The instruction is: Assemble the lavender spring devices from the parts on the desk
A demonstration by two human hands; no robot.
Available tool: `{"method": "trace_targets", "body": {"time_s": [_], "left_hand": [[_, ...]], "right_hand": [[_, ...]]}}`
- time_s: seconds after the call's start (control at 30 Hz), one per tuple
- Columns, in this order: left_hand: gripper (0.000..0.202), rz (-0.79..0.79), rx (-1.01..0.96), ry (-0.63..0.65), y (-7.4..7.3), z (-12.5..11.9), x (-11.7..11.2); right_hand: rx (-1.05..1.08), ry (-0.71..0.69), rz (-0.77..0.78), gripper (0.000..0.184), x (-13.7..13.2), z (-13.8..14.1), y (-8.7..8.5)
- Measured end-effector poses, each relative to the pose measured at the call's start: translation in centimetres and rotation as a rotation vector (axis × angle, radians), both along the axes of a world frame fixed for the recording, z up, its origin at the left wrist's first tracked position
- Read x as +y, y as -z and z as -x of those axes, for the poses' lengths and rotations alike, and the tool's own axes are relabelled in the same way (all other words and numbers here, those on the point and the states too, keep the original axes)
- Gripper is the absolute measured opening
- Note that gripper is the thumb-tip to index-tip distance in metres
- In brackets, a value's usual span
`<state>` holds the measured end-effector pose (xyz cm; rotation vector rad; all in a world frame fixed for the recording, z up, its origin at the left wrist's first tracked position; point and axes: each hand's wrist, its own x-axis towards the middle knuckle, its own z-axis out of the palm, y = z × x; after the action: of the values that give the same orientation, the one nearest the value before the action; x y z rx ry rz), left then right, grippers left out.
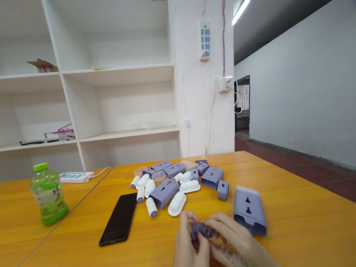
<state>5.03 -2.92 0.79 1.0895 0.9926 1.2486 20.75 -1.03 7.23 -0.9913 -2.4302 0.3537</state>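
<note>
Close together above the front of the orange table (286, 207), both my hands are closed around a small purple plastic part (199, 230). Thumb and fingers of my left hand (189, 250) pinch its left side. My right hand (237, 240) grips it from the right, and its fingers cover much of the part. A clear, ridged strip-like piece (232, 258) shows below my right hand; whether it joins the purple part I cannot tell. Just right of my hands lies a larger purple housing (248, 209) with two keyhole slots and an open near end.
Beyond my hands spreads a pile of purple housings (164, 193), white oval shells (177, 204) and white rollers (151, 207). A black phone (119, 219) lies left of it. Farther left stand a green bottle (48, 195) and a power strip (76, 177). White shelves (120, 76) rise behind the table.
</note>
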Motion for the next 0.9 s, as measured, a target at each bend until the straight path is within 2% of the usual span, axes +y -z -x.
{"method": "trace_targets", "body": {"time_s": [0.1,0.23,0.33,0.57,0.7,0.9], "left_hand": [[0.015,-0.011,-0.065,-0.007,0.42,-0.24,-0.08],[0.036,0.005,-0.16,0.018,0.82,-0.58,-0.26],[0.044,-0.002,-0.164,0.025,0.64,-0.55,-0.32],[0.048,0.063,-0.217,0.036,-0.06,-0.24,-0.44],[0.049,0.096,-0.221,0.003,0.24,-0.29,-0.37],[0.055,0.084,-0.218,0.034,0.76,-0.46,-0.06]], "right_hand": [[-0.016,0.009,-0.021,0.039,-0.02,0.08,-0.33],[-0.038,0.027,-0.029,0.036,-0.05,-0.09,-0.45],[-0.05,0.018,-0.062,0.041,0.0,-0.47,-0.03],[-0.034,0.032,-0.064,0.039,0.07,-0.5,0.18],[-0.068,0.079,-0.074,0.038,0.03,-0.22,-0.16],[-0.1,0.117,-0.08,0.033,0.14,-0.23,-0.41]]}}
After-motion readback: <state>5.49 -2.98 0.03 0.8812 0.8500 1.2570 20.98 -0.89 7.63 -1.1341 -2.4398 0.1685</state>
